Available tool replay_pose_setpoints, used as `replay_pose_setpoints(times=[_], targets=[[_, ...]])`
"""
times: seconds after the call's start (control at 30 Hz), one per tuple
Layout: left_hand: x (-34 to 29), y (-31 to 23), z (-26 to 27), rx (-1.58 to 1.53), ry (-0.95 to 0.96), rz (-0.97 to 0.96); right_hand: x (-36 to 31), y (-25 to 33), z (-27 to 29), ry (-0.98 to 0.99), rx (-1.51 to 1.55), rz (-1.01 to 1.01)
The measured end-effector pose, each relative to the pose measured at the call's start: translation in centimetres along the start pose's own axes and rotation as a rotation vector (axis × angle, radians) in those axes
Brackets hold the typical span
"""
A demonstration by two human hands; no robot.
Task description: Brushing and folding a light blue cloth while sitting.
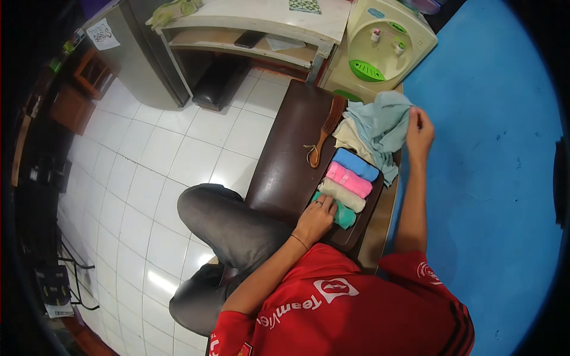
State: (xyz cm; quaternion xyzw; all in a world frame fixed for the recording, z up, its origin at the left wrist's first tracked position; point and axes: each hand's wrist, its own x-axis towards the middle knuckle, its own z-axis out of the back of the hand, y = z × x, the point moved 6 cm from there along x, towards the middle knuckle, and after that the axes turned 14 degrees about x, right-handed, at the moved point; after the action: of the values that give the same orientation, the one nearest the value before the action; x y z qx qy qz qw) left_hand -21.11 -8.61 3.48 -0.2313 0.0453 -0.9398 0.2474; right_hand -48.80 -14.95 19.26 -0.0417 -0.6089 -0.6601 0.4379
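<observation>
My right hand (420, 132) is raised at the right, its fingers closed on the edge of a crumpled light blue cloth (386, 121). Part of that cloth drapes over a cream cloth (351, 137). Four-sided and dark, a shallow tray (344, 242) holds a row of rolled cloths: a blue roll (355, 164), a pink roll (349, 180), a beige roll (342, 196) and a green roll (344, 217) nearest me. My left hand (316, 219) is bent over the left end of the green roll, fingers curled against it; its fingertips reach the beige roll.
A wooden brush (326, 133) with a cord loop lies on the brown padded bench (279, 142), left of the cloths. Beyond stands a cream water dispenser (380, 53). A blue wall (481, 148) bounds the right side. A white table (249, 15) and fridge (133, 53) stand farther off.
</observation>
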Motion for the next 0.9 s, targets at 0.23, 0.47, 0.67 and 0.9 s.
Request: replay_pose_setpoints(times=[0.23, 0.47, 0.67, 0.9], targets=[[-2.1, 0.7, 1.7, -0.089, 0.076, 0.065, 1.4, 10.7, -5.0, 0.219, 0.464, -0.038], [-9.3, 9.0, 9.9, -1.549, -0.564, 0.865, -13.2, 19.0, -15.5, 0.795, 1.212, -0.66], [-26.1, 10.3, 20.1, -0.637, -0.796, 1.345, -34.2, 25.8, -20.3, 1.623, 0.876, -0.426], [-36.6, 4.3, 20.0, -0.873, -0.863, 1.689, -41.2, 21.8, -21.2, 1.389, 0.936, -0.685]])
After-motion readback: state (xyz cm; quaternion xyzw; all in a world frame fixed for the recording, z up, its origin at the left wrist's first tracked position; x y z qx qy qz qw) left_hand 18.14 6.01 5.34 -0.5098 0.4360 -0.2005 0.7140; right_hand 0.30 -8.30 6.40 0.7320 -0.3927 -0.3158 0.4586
